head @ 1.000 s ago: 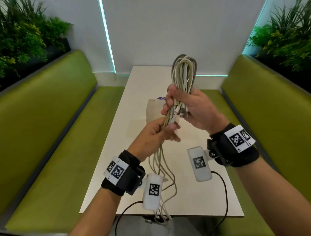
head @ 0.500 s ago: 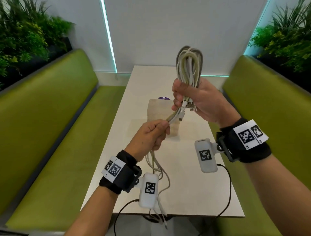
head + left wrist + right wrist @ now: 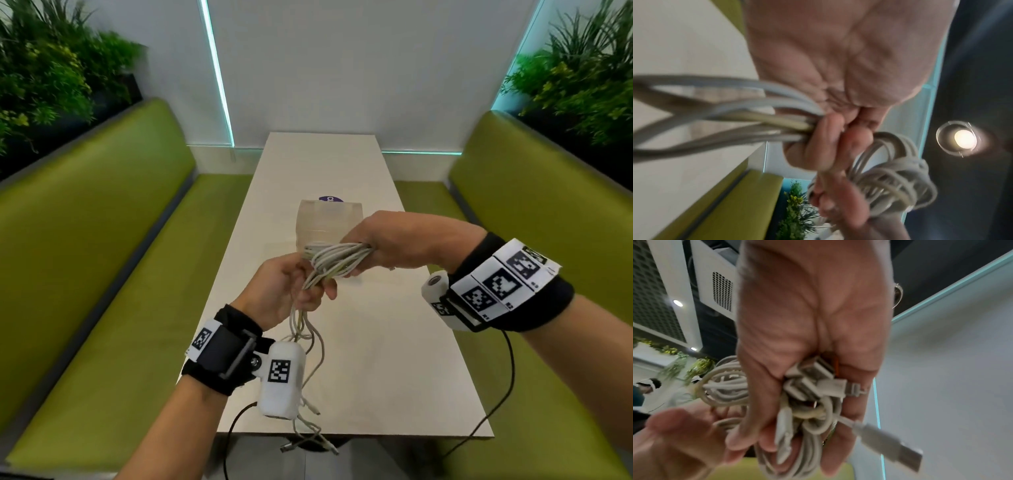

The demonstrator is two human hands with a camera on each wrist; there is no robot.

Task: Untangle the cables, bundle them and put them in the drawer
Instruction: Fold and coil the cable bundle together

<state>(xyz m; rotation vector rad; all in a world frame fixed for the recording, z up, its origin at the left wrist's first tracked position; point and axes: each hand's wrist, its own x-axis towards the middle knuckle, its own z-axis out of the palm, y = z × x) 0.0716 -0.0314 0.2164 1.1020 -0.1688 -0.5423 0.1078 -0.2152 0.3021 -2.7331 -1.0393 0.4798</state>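
A bundle of white cables (image 3: pixel 337 257) lies sideways above the white table (image 3: pixel 394 359). My right hand (image 3: pixel 394 243) grips its coiled loops palm down, with several plugs (image 3: pixel 818 382) bunched against the palm. My left hand (image 3: pixel 291 291) grips the trailing strands (image 3: pixel 756 123) just below and to the left of the coil. Loose cable ends (image 3: pixel 308 442) hang past the table's near edge. A small translucent drawer unit (image 3: pixel 325 222) stands on the table behind the hands; whether it is open cannot be seen.
Green bench seats (image 3: pixel 102 274) run along both sides of the narrow table. Plants (image 3: pixel 51 75) stand behind each backrest. A purple round sticker (image 3: pixel 330 198) shows behind the drawer unit. Black camera leads (image 3: pixel 507 377) hang from both wrists.
My right hand has turned the coil from upright to sideways and lowered it toward the left hand. The left hand still grips the trailing strands.
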